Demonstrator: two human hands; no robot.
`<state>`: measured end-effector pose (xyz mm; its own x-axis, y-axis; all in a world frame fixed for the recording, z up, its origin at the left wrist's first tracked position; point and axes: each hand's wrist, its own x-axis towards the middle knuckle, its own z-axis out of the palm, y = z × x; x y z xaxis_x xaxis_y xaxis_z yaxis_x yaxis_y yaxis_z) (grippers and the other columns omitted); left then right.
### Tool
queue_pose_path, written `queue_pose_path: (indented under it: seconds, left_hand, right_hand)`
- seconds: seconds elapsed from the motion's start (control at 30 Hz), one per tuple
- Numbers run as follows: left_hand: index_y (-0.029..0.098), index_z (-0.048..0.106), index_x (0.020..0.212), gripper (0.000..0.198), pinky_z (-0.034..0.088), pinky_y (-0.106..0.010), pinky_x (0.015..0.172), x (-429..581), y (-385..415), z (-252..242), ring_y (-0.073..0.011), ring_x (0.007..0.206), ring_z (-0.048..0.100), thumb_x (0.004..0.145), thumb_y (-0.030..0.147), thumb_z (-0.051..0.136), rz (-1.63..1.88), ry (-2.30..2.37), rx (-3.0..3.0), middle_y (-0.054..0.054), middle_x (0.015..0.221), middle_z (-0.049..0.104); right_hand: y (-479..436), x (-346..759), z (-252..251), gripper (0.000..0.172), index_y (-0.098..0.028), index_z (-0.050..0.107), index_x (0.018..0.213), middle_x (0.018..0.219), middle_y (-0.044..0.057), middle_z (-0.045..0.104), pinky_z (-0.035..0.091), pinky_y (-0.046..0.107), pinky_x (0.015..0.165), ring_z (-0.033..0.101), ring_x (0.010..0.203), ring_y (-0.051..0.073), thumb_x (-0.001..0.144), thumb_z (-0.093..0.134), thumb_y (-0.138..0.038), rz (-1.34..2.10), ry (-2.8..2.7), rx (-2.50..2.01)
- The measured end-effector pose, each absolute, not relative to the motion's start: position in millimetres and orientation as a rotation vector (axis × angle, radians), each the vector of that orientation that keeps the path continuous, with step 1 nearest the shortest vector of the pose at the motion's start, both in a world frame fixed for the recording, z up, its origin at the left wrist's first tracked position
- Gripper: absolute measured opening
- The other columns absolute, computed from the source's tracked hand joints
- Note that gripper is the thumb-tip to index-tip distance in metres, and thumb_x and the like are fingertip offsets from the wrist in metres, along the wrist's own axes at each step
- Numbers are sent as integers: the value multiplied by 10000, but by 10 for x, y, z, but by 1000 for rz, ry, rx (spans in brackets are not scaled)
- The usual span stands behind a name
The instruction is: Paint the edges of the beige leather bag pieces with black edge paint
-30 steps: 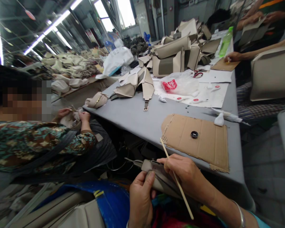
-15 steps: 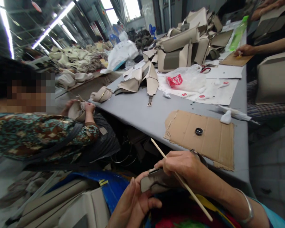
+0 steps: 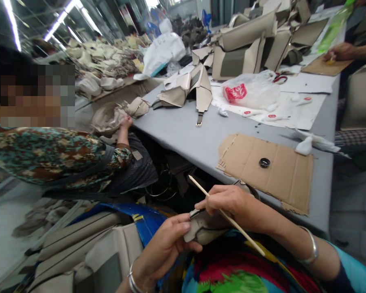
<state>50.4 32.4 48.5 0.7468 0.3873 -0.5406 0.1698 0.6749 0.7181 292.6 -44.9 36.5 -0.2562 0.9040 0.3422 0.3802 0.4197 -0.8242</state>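
A taupe leather piece (image 3: 203, 230) with a dark edge sits over my lap, below the near edge of the grey table (image 3: 183, 134). My left hand (image 3: 167, 242) grips its left end between thumb and fingers. My right hand (image 3: 232, 203) rests on top of the piece and pinches a thin wooden stick (image 3: 225, 215) that slants from upper left to lower right. Just beyond my right hand a sheet of cardboard (image 3: 280, 175) lies on the table with a small black round cap (image 3: 264, 162) on it.
A person in a patterned top (image 3: 49, 154) sits at my left, handling a beige bag part (image 3: 105, 118). On the table lie beige bag pieces (image 3: 186, 89), a plastic bag (image 3: 253, 91), white paper and stacked bags (image 3: 247, 49). Another person's hand (image 3: 341, 52) works far right. Bag panels (image 3: 88, 252) lie lower left.
My left hand has shifted from clasping the piece from above to holding its left end. The view has tilted down and right. The person at my left has raised the bag part.
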Motion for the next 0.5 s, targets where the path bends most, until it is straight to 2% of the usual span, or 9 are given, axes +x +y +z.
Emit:
queue_pose_path:
  seconds: [0.1,0.2,0.37,0.5]
  left_hand:
    - [76,731,1190,320,611,-287,732,529,423,496,-207,875,675,926,245,663,28,697,940,-145,979,736]
    - [92,748,1160,312,598,-278,758,538,472,499,-205,884,673,891,243,704,-10,707,1017,-126,962,740]
    - [104,765,1121,271,587,-278,740,564,473,547,-203,873,659,898,205,647,-5,750,1028,-120,953,731]
    - [111,765,1120,277,585,-274,725,577,465,574,-187,838,643,908,195,607,4,739,1019,-116,939,723]
  right_hand:
    - [-438,2940,356,221,-209,551,864,1138,-2,745,509,249,818,656,998,146,883,694,-41,798,-1809,-1085]
    - [-433,2927,332,202,-211,558,855,1134,-7,749,513,250,813,652,989,141,890,724,-101,774,-1808,-1069]
    - [-424,2911,347,148,-214,583,844,1172,-7,743,530,260,776,648,956,141,964,668,-194,650,-1892,-1054]
    - [-419,2923,377,129,-216,626,889,1078,17,764,548,302,838,675,983,163,1012,595,-190,510,-2032,-1057]
